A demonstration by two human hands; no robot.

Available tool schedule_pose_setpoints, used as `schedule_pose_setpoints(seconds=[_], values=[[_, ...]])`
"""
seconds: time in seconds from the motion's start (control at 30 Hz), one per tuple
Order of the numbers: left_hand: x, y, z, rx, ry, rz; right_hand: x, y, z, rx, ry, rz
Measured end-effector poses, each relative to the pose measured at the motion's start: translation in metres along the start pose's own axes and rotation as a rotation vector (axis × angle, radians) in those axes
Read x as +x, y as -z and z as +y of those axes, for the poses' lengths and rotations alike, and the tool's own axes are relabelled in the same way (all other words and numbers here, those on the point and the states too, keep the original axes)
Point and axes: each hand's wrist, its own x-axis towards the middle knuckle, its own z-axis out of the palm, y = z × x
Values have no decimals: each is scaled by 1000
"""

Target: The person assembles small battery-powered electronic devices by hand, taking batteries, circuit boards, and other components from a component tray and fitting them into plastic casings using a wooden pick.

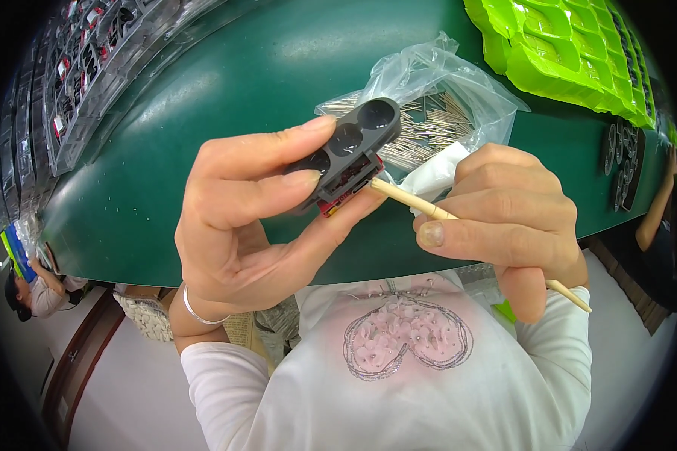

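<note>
Gripping a dark grey casing (350, 135) between fingers and thumb, left hand (222, 210) closed at centre frame, right hand (511, 207) curled around a wooden stick (411, 198), its tip at the casing's lower right side, metal pins (447, 120) in a clear bag (489, 83) beyond, green tray (545, 49) upper right

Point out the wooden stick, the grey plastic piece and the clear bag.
Wooden stick (410, 198): head view, on the shaft between its tip and the fingers.
Grey plastic piece (347, 140): head view, in its middle round hollow.
Clear bag (495, 96): head view, on its bare upper right side.
</note>
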Motion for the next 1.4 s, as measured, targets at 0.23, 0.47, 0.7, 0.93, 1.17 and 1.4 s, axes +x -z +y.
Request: schedule_pose_setpoints(seconds=[0.23,0.47,0.7,0.93,1.17,1.4], values=[[0,-1,1,-37,17,13,-1,-11,0,7,21,112],[0,-1,2,-29,35,-3,1,-7,-2,23,-5,56],[-1,-4,-2,-38,-27,-4,-1,-7,0,33,34,57],[0,-4,-1,8,-44,15,-2,-6,1,29,42,50],[-2,-2,-2,19,-39,0,-1,-6,1,21,39,45],[-1,-2,2,-22,37,-11,-1,-5,2,-13,32,9]])
